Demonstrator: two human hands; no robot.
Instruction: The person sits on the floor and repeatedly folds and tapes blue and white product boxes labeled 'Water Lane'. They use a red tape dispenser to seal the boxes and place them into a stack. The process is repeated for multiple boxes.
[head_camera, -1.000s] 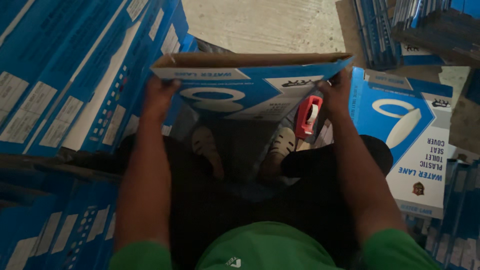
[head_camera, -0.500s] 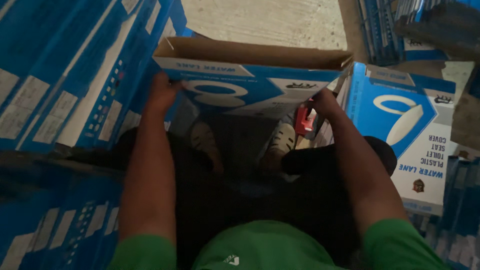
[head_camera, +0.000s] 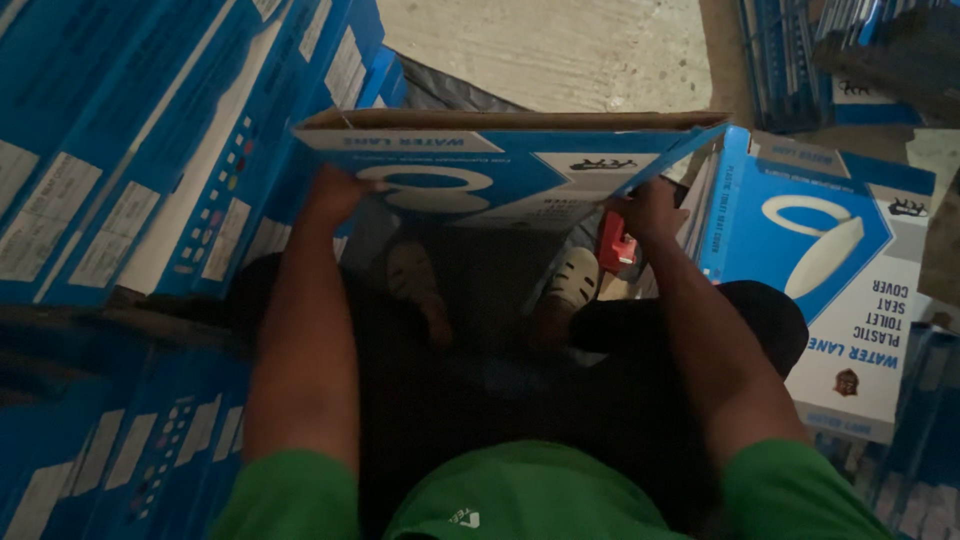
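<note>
- Carton (head_camera: 520, 165), blue and white printed cardboard with a white oval seat shape on its face, held up in front of the knees, above the sandalled feet (head_camera: 575, 280).
- Long axis running left to right, open brown top edge facing up and away, printed face tilted back toward the camera.
- Left hand (head_camera: 335, 195) curled closed around the carton's lower left corner, fingers wrapped out of sight behind the panel.
- Right hand (head_camera: 650, 210) gripping the lower right corner, also clutching a red tape dispenser (head_camera: 612, 245) against the carton.
- Second matching carton (head_camera: 830, 270) lying just beside on the right, touching or nearly so.
- Stacked blue cartons (head_camera: 150, 140) on the left; concrete floor (head_camera: 560, 50) beyond.
</note>
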